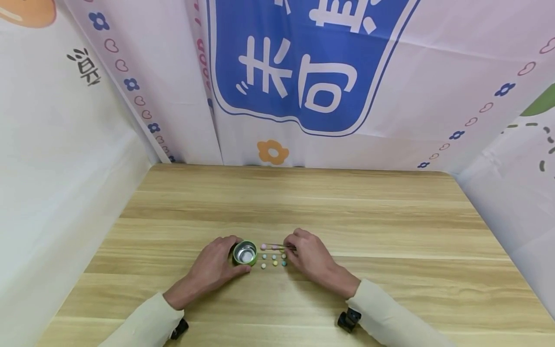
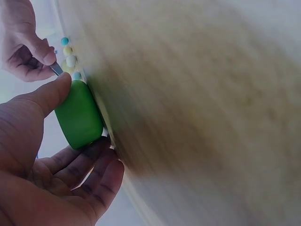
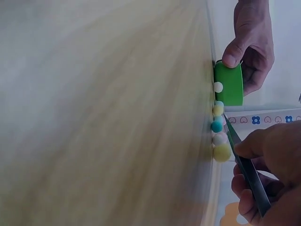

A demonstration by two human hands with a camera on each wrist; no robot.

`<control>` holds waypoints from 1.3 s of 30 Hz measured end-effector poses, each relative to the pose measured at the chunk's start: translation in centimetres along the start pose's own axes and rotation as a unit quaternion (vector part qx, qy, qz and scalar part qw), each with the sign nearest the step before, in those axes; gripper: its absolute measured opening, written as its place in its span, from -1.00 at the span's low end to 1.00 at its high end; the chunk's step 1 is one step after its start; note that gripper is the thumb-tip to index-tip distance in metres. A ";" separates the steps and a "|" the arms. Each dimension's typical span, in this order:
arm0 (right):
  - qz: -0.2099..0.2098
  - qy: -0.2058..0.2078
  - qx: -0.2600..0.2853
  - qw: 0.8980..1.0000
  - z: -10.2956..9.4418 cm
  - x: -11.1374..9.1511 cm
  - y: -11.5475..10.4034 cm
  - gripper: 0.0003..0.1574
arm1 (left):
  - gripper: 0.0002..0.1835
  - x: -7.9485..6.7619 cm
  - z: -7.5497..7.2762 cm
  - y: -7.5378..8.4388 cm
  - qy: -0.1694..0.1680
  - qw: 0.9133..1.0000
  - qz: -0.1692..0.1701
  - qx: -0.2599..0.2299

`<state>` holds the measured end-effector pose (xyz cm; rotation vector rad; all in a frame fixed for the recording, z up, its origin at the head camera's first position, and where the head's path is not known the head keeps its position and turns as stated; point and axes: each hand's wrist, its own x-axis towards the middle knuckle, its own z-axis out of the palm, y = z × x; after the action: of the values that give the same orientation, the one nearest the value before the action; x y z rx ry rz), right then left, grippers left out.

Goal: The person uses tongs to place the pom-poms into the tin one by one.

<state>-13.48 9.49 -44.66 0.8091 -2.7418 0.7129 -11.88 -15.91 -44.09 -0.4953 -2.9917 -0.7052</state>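
My left hand (image 1: 215, 263) holds a small green cup (image 2: 79, 115) with a shiny metal inside, thumb on one side and fingers on the other. The cup stands upright on the table, and nothing shows inside it. In my right hand (image 1: 313, 256) is a pair of metal tweezers (image 3: 250, 174), pinched between thumb and fingers and pointing left toward the cup. Their tips are at a pink ball (image 1: 263, 246); whether they grip it I cannot tell. Several small balls lie in rows between the hands, among them a teal ball (image 1: 284, 263) and a yellow ball (image 1: 275, 263).
Everything stands on a wood-grain table (image 1: 303, 207). A printed white cloth (image 1: 173, 86) with a blue sign rises behind its far edge, and white cloth hangs at both sides. Dark straps with small devices (image 1: 349, 319) sit at both sleeves.
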 end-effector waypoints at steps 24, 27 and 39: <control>0.001 0.016 -0.001 1.000 0.0 0.1 -0.2 -0.95 | -0.40 0.0 0.1 -0.1 0.000 1.000 -0.002 -0.002; 0.002 0.023 0.012 1.000 -0.2 0.1 -0.2 -0.95 | -0.40 0.0 0.1 -0.1 0.000 1.000 -0.001 -0.002; -0.010 0.024 0.057 0.998 -1.0 0.2 -0.9 -0.92 | -0.41 0.1 0.1 0.0 0.010 1.000 0.012 0.003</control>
<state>-13.15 9.25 -43.41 0.8308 -2.6672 0.8808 -11.96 -15.84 -44.13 -0.5196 -2.9632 -0.6963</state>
